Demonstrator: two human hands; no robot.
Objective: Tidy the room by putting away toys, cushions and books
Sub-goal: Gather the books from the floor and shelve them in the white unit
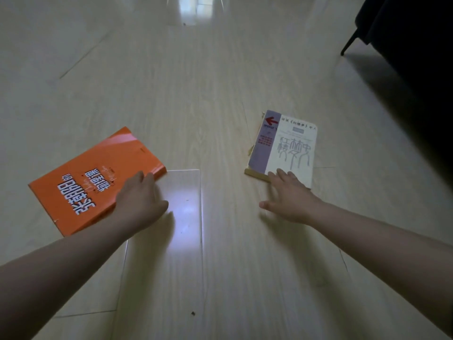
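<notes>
Under the left hand (141,201), fingers spread flat, lies the orange book (98,180); the right hand (289,195), likewise open, touches the near edge of the white-and-purple book (284,148). Both books remain on the floor (196,94), ungrasped; toys, cushions and storage are out of view; dark furniture (404,45) is cut off.

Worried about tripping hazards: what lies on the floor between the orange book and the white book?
Head view: nothing but bare floor between the orange book and the white book; only a glare patch on the tiles.
</notes>
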